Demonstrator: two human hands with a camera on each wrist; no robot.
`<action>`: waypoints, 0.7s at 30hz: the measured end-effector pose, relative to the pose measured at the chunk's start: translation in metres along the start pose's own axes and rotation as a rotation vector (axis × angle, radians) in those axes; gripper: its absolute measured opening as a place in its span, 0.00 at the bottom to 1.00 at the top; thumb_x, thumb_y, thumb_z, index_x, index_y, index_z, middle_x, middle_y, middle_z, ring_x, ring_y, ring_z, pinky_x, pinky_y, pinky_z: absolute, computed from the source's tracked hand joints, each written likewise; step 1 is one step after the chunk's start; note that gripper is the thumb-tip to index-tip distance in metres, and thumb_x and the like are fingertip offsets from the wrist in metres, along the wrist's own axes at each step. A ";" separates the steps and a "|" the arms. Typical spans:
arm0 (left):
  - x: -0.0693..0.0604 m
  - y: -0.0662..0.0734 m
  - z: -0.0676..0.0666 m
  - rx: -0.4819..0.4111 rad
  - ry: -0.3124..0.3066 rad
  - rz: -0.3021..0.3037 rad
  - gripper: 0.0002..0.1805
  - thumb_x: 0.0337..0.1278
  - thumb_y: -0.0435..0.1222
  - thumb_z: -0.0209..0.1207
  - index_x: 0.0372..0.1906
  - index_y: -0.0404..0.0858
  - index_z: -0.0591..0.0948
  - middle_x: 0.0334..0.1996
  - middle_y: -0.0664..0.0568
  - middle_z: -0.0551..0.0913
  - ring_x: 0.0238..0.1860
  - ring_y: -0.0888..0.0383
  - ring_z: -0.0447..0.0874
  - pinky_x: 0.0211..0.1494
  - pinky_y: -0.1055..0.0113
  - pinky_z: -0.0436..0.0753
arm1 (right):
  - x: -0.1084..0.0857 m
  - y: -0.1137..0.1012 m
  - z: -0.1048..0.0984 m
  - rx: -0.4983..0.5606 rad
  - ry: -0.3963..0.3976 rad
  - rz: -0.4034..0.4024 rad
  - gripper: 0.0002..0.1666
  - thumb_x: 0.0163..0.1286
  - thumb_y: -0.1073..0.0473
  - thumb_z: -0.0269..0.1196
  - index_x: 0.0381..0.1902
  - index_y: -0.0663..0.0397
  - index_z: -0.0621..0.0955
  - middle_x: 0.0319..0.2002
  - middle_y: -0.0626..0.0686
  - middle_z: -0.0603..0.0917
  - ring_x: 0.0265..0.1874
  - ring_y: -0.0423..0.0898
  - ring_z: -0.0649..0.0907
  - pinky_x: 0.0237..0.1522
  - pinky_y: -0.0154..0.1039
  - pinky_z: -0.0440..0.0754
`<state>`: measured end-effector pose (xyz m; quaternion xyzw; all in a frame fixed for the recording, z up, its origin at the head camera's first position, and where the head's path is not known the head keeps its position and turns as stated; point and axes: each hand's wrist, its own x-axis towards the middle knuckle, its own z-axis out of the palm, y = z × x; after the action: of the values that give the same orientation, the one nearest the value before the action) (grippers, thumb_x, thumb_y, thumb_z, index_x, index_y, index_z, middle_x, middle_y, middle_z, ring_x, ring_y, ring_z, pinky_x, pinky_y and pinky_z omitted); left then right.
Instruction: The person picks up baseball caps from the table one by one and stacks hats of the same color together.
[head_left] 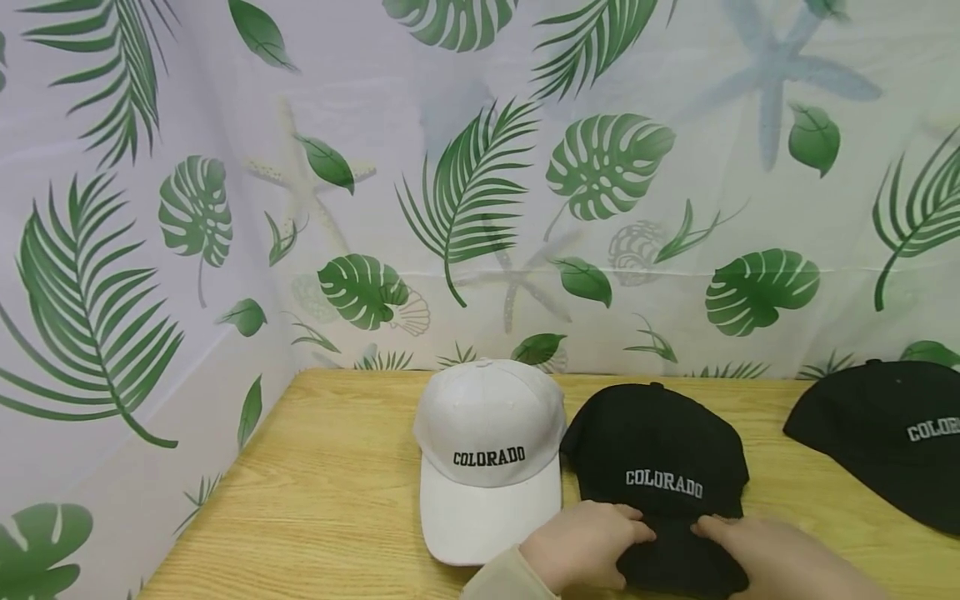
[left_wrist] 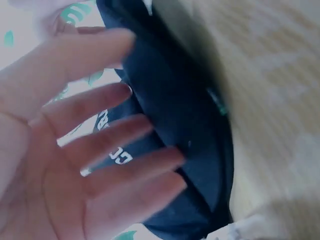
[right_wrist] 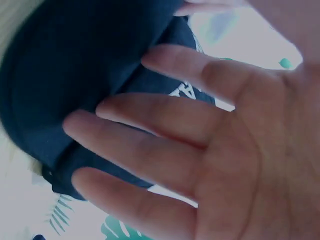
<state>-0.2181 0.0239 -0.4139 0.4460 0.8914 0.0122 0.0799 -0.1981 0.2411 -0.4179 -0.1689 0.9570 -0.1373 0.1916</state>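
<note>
A black baseball cap (head_left: 656, 433) with white COLORADO lettering lies on the wooden table, its brim towards me. My left hand (head_left: 588, 542) is at the left side of the brim, fingertips on or close to it. On the opposite side my right hand (head_left: 776, 554) touches the brim with its fingertips. Both wrist views show nearly straight, spread fingers beside the black cap (left_wrist: 185, 115), and the brim (right_wrist: 75, 65) stretches past the right fingertips. Left of it sits a white cap (head_left: 487, 417) with black COLORADO lettering, close against the black one.
A second black cap (head_left: 862, 425) lies to the right, cut off by the frame edge. The wooden tabletop (head_left: 322, 475) extends to the left. Behind it hangs a white cloth backdrop (head_left: 480, 217) printed with leaves and starfish.
</note>
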 end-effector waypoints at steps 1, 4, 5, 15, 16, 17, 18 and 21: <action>-0.001 -0.001 0.000 -0.031 -0.013 -0.032 0.27 0.41 0.44 0.66 0.53 0.54 0.74 0.50 0.64 0.72 0.45 0.69 0.72 0.45 0.75 0.71 | -0.001 0.001 -0.001 0.019 -0.003 -0.008 0.37 0.37 0.46 0.72 0.46 0.55 0.75 0.41 0.49 0.78 0.37 0.52 0.77 0.39 0.52 0.73; -0.001 -0.004 0.000 -0.090 -0.031 -0.141 0.24 0.43 0.49 0.63 0.50 0.51 0.76 0.43 0.62 0.75 0.38 0.68 0.73 0.39 0.73 0.73 | -0.003 0.010 -0.005 0.074 0.029 -0.032 0.31 0.43 0.46 0.70 0.44 0.54 0.75 0.41 0.48 0.78 0.35 0.48 0.78 0.37 0.48 0.75; -0.001 -0.004 0.000 -0.102 -0.031 -0.177 0.23 0.44 0.50 0.62 0.49 0.49 0.76 0.40 0.60 0.75 0.37 0.67 0.73 0.38 0.73 0.73 | -0.003 0.014 -0.007 0.086 0.055 -0.043 0.29 0.46 0.47 0.68 0.43 0.55 0.75 0.40 0.49 0.78 0.34 0.48 0.78 0.35 0.47 0.75; 0.007 0.003 0.003 -0.195 -0.029 -0.245 0.19 0.46 0.51 0.61 0.39 0.43 0.80 0.34 0.57 0.75 0.34 0.66 0.72 0.34 0.73 0.74 | 0.005 0.051 -0.011 0.224 0.166 -0.056 0.20 0.57 0.54 0.62 0.36 0.64 0.70 0.34 0.56 0.78 0.35 0.57 0.78 0.31 0.46 0.76; 0.008 0.004 0.003 -0.200 -0.034 -0.239 0.19 0.46 0.51 0.61 0.39 0.43 0.80 0.35 0.57 0.75 0.33 0.66 0.72 0.34 0.73 0.73 | 0.005 0.053 -0.011 0.229 0.160 -0.064 0.20 0.57 0.54 0.62 0.36 0.64 0.70 0.33 0.55 0.78 0.34 0.57 0.78 0.31 0.46 0.75; 0.009 0.005 0.004 -0.208 -0.041 -0.234 0.18 0.46 0.51 0.61 0.38 0.43 0.80 0.35 0.57 0.75 0.33 0.66 0.72 0.34 0.73 0.73 | 0.005 0.054 -0.011 0.233 0.152 -0.075 0.20 0.57 0.54 0.62 0.35 0.63 0.69 0.33 0.54 0.77 0.34 0.56 0.78 0.31 0.44 0.75; 0.009 0.006 0.004 -0.217 -0.046 -0.233 0.18 0.46 0.51 0.61 0.38 0.43 0.81 0.35 0.57 0.75 0.32 0.66 0.73 0.34 0.73 0.73 | 0.004 0.055 -0.012 0.243 0.136 -0.087 0.19 0.57 0.54 0.62 0.35 0.63 0.69 0.33 0.54 0.77 0.33 0.55 0.78 0.30 0.43 0.75; 0.009 0.007 0.005 -0.234 -0.062 -0.238 0.17 0.46 0.51 0.61 0.37 0.44 0.81 0.36 0.57 0.74 0.30 0.66 0.72 0.33 0.73 0.74 | 0.002 0.059 -0.013 0.287 0.068 -0.127 0.17 0.58 0.56 0.62 0.34 0.62 0.69 0.31 0.52 0.76 0.30 0.49 0.78 0.27 0.39 0.74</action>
<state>-0.2173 0.0351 -0.4194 0.3251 0.9274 0.0928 0.1598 -0.2213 0.2961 -0.4259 -0.1953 0.9210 -0.2900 0.1720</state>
